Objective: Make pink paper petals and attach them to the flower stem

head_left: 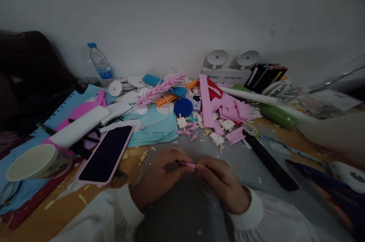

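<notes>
At the far left, a paper cup is seen tilted above blue sheets, on which magenta paper is partly covered by a white roll. Against the wall a water bottle with a blue cap is seen leaning, and nearer the front a phone in a pink case is laid face up, its screen dark. White discs are heaped beside the bottle, and pale turquoise sheets are stacked to the right of the phone. Above these sheets a pink paper spray is laid aslant. In front, over a grey mat, a small pink piece is held between the two hands: it is pinched between thumb and forefinger of the left hand, and its right end is met by the closed thumb and fingertips of the right hand; how firmly it is gripped there cannot be told. Behind the hands, a blue disc is followed by a long pink strip and piled pink papers. Further right, a tape roll is touched or overlapped by a black-handled tool, and markers are bunched near the wall, with a green roll set before them.
</notes>
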Demonstrator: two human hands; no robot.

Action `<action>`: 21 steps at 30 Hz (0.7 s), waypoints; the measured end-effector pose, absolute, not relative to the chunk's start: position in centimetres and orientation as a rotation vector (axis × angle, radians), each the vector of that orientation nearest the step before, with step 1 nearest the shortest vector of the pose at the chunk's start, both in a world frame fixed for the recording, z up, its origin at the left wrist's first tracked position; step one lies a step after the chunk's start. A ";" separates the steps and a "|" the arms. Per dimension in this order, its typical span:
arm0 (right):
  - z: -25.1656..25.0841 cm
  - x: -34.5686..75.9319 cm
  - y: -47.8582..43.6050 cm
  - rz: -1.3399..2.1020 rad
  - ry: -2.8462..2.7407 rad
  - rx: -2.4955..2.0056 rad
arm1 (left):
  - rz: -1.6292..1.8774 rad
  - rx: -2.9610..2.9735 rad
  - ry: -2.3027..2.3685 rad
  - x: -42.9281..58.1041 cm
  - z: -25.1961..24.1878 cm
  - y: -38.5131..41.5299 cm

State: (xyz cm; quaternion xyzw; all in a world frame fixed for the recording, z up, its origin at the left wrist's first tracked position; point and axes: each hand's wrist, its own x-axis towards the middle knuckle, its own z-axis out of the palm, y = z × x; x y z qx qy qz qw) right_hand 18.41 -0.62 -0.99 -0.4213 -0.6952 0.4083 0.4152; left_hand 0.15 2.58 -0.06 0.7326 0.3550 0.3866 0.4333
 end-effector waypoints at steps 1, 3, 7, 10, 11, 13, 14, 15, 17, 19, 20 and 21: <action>-1.1 18.4 -0.6 1.066 -1.705 -1.071 | 0.957 1.828 0.890 0.2 -0.1 2.5; -1.3 18.4 -0.4 1.086 -1.602 -1.107 | 0.958 1.832 0.918 0.2 -0.1 2.5; -2.1 18.8 0.4 0.960 -1.438 -1.204 | 0.953 1.886 1.020 0.1 -0.4 2.6; -2.6 19.0 1.1 0.891 -1.403 -1.239 | 0.944 1.925 1.114 0.0 -0.8 3.1; -2.7 19.0 1.2 0.875 -1.404 -1.246 | 0.961 1.930 1.140 0.0 -0.9 3.3; -3.0 18.9 1.4 0.852 -1.421 -1.253 | 1.035 1.943 1.190 0.0 -0.8 3.8; -3.1 18.8 1.4 0.843 -1.435 -1.254 | 1.081 1.954 1.220 -0.2 -0.7 4.2; -3.3 18.6 1.4 0.835 -1.452 -1.252 | 1.119 1.971 1.258 -0.5 -0.4 4.6; -3.5 18.4 1.4 0.816 -1.492 -1.247 | 1.169 2.012 1.359 -1.6 0.5 5.7; -3.5 18.3 1.3 0.788 -1.532 -1.238 | 1.216 2.024 1.535 -3.4 1.5 7.1; -3.5 18.3 1.3 0.771 -1.549 -1.233 | 1.152 2.070 1.636 -4.5 2.0 8.0; -3.4 18.3 1.2 0.753 -1.564 -1.228 | 1.098 2.108 1.782 -5.6 2.5 8.9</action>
